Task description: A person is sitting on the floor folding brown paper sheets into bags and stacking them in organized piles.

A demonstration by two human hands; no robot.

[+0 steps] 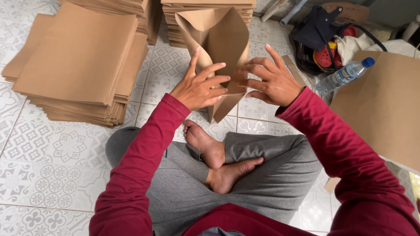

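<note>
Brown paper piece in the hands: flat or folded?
Folded, partly. The brown paper piece stands on end with its sides bent inward; left hand and right hand press its lower part.

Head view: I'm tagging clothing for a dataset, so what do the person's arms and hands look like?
Both arms wear long dark-red sleeves reaching the wrists. The left hand and right hand are bare: no gloves, rings, watch or bracelets visible. Fingers are uncovered, with short nails.
</note>
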